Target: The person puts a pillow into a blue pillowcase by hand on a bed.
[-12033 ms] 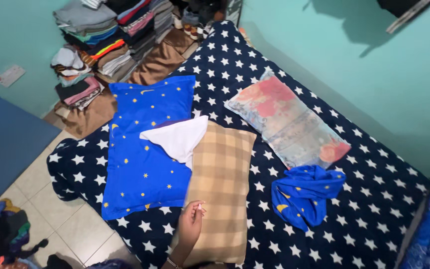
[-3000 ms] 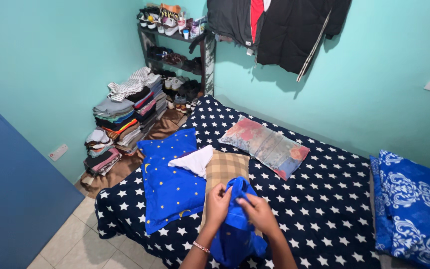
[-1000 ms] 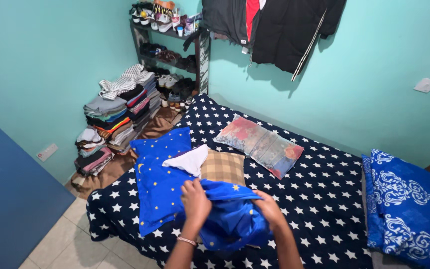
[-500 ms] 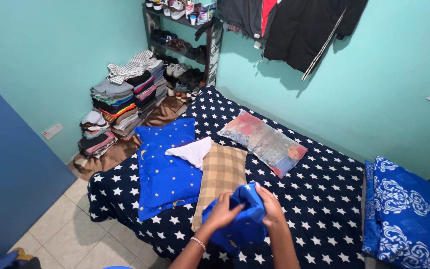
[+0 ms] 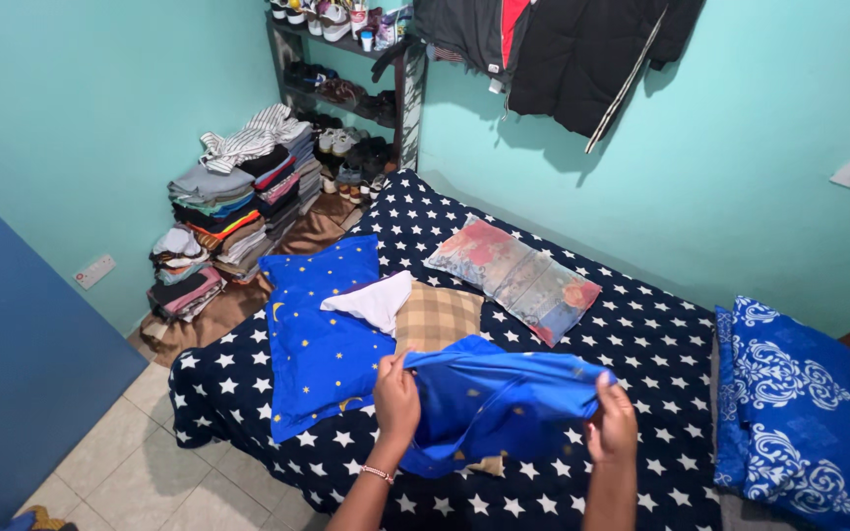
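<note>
Stretching a bright blue cloth pillowcase with small yellow stars (image 5: 489,398) over the tan checked pillow (image 5: 437,318), left hand (image 5: 396,403) and right hand (image 5: 612,425) each pinching an upper edge. Beyond that pillow: star-print navy bedsheet (image 5: 632,344) open toward the floral pillow (image 5: 514,277); matching blue starred pillow (image 5: 322,334) touching its left edge.

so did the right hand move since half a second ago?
Yes. The right hand has swung out rightward, away from the plaid pillow, stretching the blue starred pillowcase wide; the left hand holds its other end.
</note>
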